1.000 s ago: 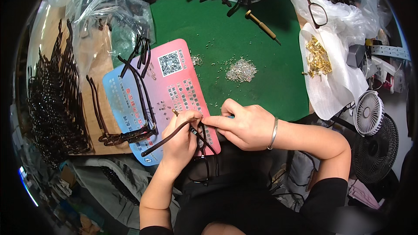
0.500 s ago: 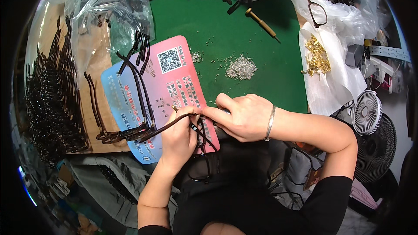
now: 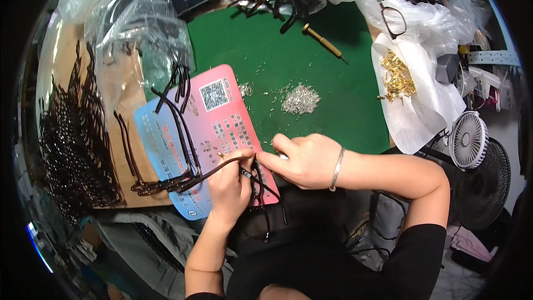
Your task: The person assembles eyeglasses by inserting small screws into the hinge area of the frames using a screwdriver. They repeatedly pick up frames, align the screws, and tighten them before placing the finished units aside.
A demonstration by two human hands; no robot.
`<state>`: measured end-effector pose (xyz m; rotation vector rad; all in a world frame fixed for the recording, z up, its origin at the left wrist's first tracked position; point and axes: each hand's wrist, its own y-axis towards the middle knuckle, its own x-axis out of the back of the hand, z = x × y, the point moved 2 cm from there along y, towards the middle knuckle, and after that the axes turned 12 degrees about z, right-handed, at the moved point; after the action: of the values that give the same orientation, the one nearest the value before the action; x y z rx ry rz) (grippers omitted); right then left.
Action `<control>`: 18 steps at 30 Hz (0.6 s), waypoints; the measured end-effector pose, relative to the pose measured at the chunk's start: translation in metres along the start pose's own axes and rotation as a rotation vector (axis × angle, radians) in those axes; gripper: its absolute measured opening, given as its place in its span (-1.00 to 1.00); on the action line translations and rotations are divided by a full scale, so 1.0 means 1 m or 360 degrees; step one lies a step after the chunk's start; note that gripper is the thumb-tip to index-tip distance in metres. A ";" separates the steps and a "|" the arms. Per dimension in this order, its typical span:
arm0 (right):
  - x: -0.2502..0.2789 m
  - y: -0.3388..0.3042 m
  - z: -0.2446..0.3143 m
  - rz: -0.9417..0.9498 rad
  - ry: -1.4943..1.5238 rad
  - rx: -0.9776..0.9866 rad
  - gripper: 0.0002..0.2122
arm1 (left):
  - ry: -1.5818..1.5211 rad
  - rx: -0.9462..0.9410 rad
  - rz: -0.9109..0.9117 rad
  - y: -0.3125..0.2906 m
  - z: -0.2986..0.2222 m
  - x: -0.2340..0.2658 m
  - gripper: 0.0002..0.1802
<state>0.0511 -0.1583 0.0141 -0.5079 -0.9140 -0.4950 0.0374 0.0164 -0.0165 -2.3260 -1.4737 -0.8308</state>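
Here, the left hand [image 3: 229, 190] is clamped on a dark eyeglass frame [image 3: 206, 175], which is over the near right corner of a pink-and-blue printed card [image 3: 248, 112]. The right hand [image 3: 307, 161] has its fingers curled, the index fingertip at the frame, though I cannot tell what they grip; beyond lies a heap of tiny silvery screw-like pieces [image 3: 300, 99].

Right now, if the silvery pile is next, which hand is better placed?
Likely the right hand: it's nearer the silvery pile, though a small pale item shows in its grasp. The left hand is farther off, gripping the dark eyeglass frame.
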 end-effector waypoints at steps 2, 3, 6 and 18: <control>0.005 -0.013 0.003 -0.0087 0.0051 -0.0105 -0.69 | -0.0222 0.0127 -0.0039 0.001 -0.006 0.003 -0.65; 0.008 -0.020 0.000 -0.0129 0.0084 -0.0129 -0.68 | -0.0168 0.0124 -0.0166 0.008 -0.005 0.010 -0.72; 0.007 -0.023 0.004 -0.0128 -0.0022 -0.0165 -0.66 | 0.0094 0.0128 -0.0453 0.039 -0.003 0.022 -0.75; 0.009 -0.031 -0.006 -0.0109 0.0107 -0.0420 -0.67 | -0.0615 0.0432 -0.0045 -0.025 -0.017 0.035 -0.75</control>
<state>0.0409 -0.1882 0.0250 -0.6968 -0.8078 -0.6963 0.0209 0.0449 0.0162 -2.3445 -1.6475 -0.1690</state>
